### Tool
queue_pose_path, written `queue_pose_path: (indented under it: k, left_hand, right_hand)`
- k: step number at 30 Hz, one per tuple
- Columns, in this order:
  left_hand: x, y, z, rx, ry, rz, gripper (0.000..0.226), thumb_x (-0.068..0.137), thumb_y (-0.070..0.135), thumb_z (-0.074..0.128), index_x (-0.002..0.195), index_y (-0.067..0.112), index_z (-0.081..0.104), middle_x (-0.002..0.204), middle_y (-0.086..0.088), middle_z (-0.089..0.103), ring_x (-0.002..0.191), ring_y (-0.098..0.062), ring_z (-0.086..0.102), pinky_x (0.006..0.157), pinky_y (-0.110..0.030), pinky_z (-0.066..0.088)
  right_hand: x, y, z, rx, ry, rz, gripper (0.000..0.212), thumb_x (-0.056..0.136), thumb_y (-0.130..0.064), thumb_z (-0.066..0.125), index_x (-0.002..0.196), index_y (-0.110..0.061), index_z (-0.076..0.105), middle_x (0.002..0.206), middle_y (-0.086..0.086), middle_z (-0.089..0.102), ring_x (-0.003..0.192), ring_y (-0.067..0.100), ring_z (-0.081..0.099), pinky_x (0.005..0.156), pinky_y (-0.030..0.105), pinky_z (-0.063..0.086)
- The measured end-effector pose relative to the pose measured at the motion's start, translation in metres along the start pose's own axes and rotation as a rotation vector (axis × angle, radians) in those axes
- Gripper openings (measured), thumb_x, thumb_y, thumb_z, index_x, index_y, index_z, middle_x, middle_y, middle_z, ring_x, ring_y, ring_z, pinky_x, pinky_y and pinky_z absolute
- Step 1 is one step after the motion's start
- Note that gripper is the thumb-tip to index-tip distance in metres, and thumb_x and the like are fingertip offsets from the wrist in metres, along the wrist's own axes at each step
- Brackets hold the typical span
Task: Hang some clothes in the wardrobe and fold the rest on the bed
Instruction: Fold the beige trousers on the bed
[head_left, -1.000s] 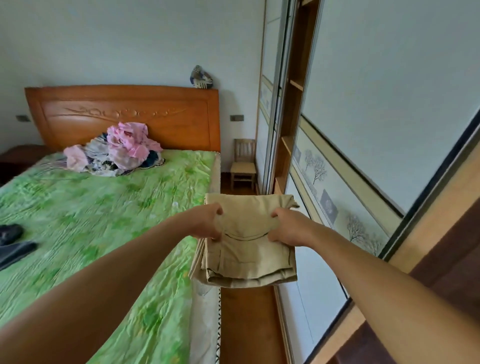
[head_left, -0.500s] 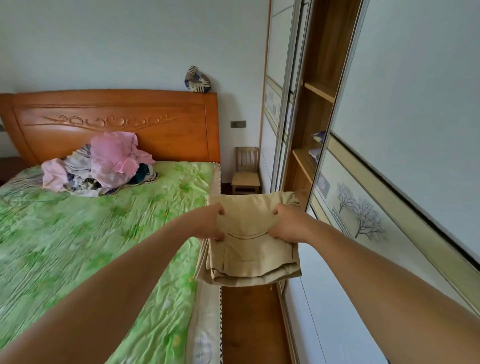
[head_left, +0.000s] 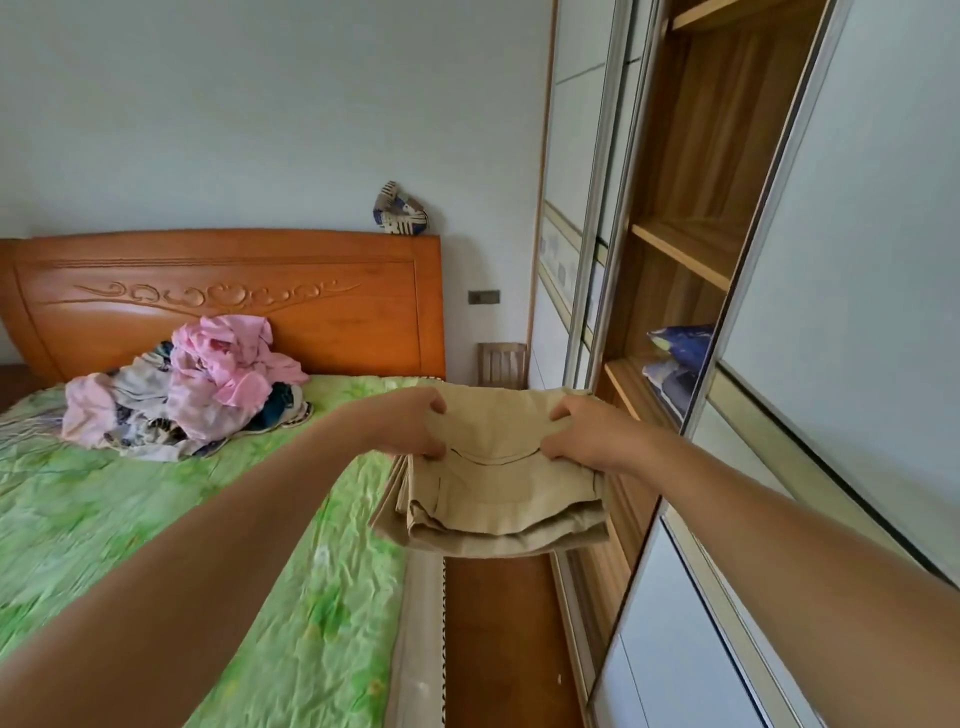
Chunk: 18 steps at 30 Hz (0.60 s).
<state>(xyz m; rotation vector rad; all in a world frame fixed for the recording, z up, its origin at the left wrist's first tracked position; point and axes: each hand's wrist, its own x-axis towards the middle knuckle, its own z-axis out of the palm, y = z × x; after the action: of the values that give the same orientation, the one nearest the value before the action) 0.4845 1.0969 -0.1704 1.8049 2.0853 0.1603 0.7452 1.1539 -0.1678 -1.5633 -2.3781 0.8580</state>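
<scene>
Folded beige trousers (head_left: 498, 483) hang in the air over the gap between bed and wardrobe. My left hand (head_left: 410, 426) grips their left edge and my right hand (head_left: 587, 434) grips their right edge, thumbs on top. The bed (head_left: 156, 519) with a green patterned cover lies at the left. A heap of pink and patterned clothes (head_left: 192, 389) sits near the wooden headboard. The wardrobe (head_left: 691, 218) stands at the right with its sliding door pushed aside, showing wooden shelves.
Folded blue fabric (head_left: 675, 364) lies on a wardrobe shelf. A small wooden chair (head_left: 501, 364) stands by the far wall in the narrow wooden-floor aisle (head_left: 498, 639). A patterned object (head_left: 397, 210) rests on the headboard top. White sliding panels (head_left: 857, 260) fill the right side.
The view has swung right and upward, bringing the open wardrobe shelves into sight. Both hands keep the same grip on the folded trousers, now closer to the wardrobe opening.
</scene>
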Motion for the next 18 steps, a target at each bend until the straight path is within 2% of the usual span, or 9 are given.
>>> queue_pose_path:
  k: [3, 5, 7, 9, 11, 13, 14, 16, 18]
  left_hand:
    - [0.032, -0.005, -0.031, 0.028, 0.027, 0.006, 0.072, 0.081, 0.041, 0.075, 0.144, 0.028, 0.043, 0.117, 0.004, 0.052, 0.092, -0.014, 0.057, 0.071, -0.028, 0.046]
    - [0.058, -0.005, -0.051, 0.047, 0.038, 0.009, 0.069, 0.084, 0.044, 0.072, 0.144, 0.028, 0.043, 0.119, 0.003, 0.051, 0.096, -0.016, 0.056, 0.077, -0.030, 0.046]
    - [0.093, -0.005, -0.070, 0.062, 0.085, 0.025, 0.062, 0.088, 0.045, 0.067, 0.143, 0.027, 0.045, 0.122, 0.001, 0.054, 0.092, -0.015, 0.055, 0.076, -0.028, 0.043]
    - [0.132, -0.003, -0.088, 0.054, 0.131, 0.043, 0.057, 0.092, 0.044, 0.065, 0.143, 0.024, 0.047, 0.130, -0.002, 0.056, 0.100, -0.017, 0.057, 0.080, -0.028, 0.043]
    - [0.174, -0.001, -0.109, 0.040, 0.165, 0.063, 0.056, 0.092, 0.042, 0.065, 0.142, 0.022, 0.049, 0.139, -0.003, 0.055, 0.115, -0.022, 0.056, 0.090, -0.031, 0.044]
    - [0.215, 0.002, -0.132, 0.052, 0.180, 0.108, 0.054, 0.093, 0.040, 0.063, 0.142, 0.020, 0.051, 0.140, -0.004, 0.055, 0.116, -0.021, 0.055, 0.091, -0.030, 0.042]
    - [0.236, 0.004, -0.144, 0.054, 0.193, 0.126, 0.053, 0.093, 0.039, 0.062, 0.142, 0.020, 0.051, 0.140, -0.005, 0.055, 0.115, -0.021, 0.054, 0.090, -0.029, 0.041]
    - [0.275, 0.011, -0.168, 0.030, 0.197, 0.152, 0.054, 0.093, 0.039, 0.061, 0.142, 0.021, 0.051, 0.138, -0.005, 0.056, 0.114, -0.021, 0.055, 0.089, -0.030, 0.043]
    - [0.311, 0.023, -0.186, 0.009, 0.183, 0.182, 0.054, 0.093, 0.041, 0.062, 0.143, 0.023, 0.050, 0.137, -0.004, 0.057, 0.109, -0.019, 0.056, 0.089, -0.031, 0.046]
  right_hand:
    - [0.034, -0.012, -0.022, 0.018, 0.038, -0.033, 0.070, 0.077, -0.041, 0.071, 0.141, -0.025, 0.050, 0.133, 0.000, 0.052, 0.109, 0.016, 0.052, 0.080, 0.029, 0.044]
    - [0.062, -0.020, -0.040, 0.027, 0.056, -0.052, 0.066, 0.072, -0.043, 0.070, 0.134, -0.026, 0.055, 0.124, -0.004, 0.056, 0.101, 0.013, 0.056, 0.075, 0.028, 0.047]
    - [0.097, -0.027, -0.060, 0.055, 0.089, -0.052, 0.060, 0.068, -0.042, 0.069, 0.124, -0.021, 0.061, 0.117, 0.002, 0.062, 0.098, 0.015, 0.060, 0.084, 0.036, 0.055]
    - [0.135, -0.032, -0.078, 0.090, 0.124, -0.053, 0.059, 0.069, -0.038, 0.070, 0.122, -0.013, 0.064, 0.118, 0.008, 0.063, 0.099, 0.017, 0.062, 0.090, 0.039, 0.055]
    - [0.173, -0.034, -0.098, 0.121, 0.135, -0.048, 0.056, 0.070, -0.036, 0.072, 0.121, -0.013, 0.065, 0.116, 0.006, 0.064, 0.095, 0.014, 0.063, 0.077, 0.032, 0.057]
    - [0.211, -0.036, -0.118, 0.169, 0.141, -0.028, 0.043, 0.072, -0.033, 0.073, 0.113, -0.022, 0.066, 0.109, 0.004, 0.065, 0.087, 0.012, 0.064, 0.059, 0.024, 0.055]
    - [0.230, -0.037, -0.129, 0.187, 0.155, -0.017, 0.036, 0.074, -0.031, 0.073, 0.108, -0.025, 0.065, 0.105, 0.003, 0.065, 0.083, 0.012, 0.064, 0.055, 0.022, 0.053]
    - [0.263, -0.038, -0.152, 0.209, 0.190, -0.001, 0.030, 0.076, -0.029, 0.073, 0.105, -0.026, 0.065, 0.099, 0.000, 0.064, 0.082, 0.013, 0.063, 0.056, 0.022, 0.052]
    - [0.286, -0.037, -0.175, 0.218, 0.231, 0.011, 0.039, 0.079, -0.027, 0.072, 0.116, -0.018, 0.065, 0.100, 0.002, 0.065, 0.085, 0.014, 0.064, 0.061, 0.023, 0.050]
